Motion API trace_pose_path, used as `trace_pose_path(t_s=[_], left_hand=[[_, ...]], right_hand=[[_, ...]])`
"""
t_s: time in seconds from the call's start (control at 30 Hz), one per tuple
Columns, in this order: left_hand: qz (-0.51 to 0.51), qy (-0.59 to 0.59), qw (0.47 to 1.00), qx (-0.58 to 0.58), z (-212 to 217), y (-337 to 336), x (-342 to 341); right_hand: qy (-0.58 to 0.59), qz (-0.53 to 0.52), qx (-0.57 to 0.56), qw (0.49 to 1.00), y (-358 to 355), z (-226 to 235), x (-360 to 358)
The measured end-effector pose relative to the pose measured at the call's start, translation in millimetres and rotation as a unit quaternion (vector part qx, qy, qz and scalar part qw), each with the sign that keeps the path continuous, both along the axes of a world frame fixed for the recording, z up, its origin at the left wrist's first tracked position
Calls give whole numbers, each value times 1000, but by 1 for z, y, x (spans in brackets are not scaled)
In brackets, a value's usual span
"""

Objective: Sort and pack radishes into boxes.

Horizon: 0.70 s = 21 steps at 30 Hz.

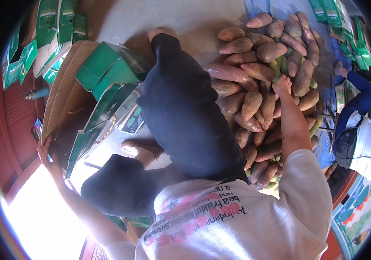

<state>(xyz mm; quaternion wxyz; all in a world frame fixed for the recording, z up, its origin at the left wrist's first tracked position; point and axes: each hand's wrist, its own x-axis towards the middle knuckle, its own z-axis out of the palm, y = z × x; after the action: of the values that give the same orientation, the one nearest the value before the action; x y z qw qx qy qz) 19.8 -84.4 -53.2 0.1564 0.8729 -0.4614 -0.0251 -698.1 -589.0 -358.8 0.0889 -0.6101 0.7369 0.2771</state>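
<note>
My right hand (283,85) reaches into a heap of long reddish-brown tubers (251,105) that look like sweet potatoes. Its fingers are curled against a greenish tuber (276,69) between the brown ones; the fingertips are partly hidden. On the other side, my left hand (48,157) grips the near left edge of an open cardboard box (61,95), brown inside and green outside, with a rope handle. The box stands tilted beside my knee, and its lower part is in shadow.
A digital scale (132,122) shows partly behind the box. Green cartons (55,21) are stacked at the far left, with more green cartons (335,17) at the far right. A blue sheet (258,8) lies beneath the tubers. Another person (365,134) sits at the right.
</note>
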Motion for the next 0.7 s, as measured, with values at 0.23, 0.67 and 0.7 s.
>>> trace_pose_path(t_s=[0.23,0.67,0.7], left_hand=[[45,-13,999,16,4,-10,-8],[44,-21,999,0,8,10,2],[39,-24,999,6,10,13,4]], right_hand=[[26,-84,-23,996,0,-7,6],[27,-118,49,991,11,-3,25],[42,-98,40,993,17,-5,29]])
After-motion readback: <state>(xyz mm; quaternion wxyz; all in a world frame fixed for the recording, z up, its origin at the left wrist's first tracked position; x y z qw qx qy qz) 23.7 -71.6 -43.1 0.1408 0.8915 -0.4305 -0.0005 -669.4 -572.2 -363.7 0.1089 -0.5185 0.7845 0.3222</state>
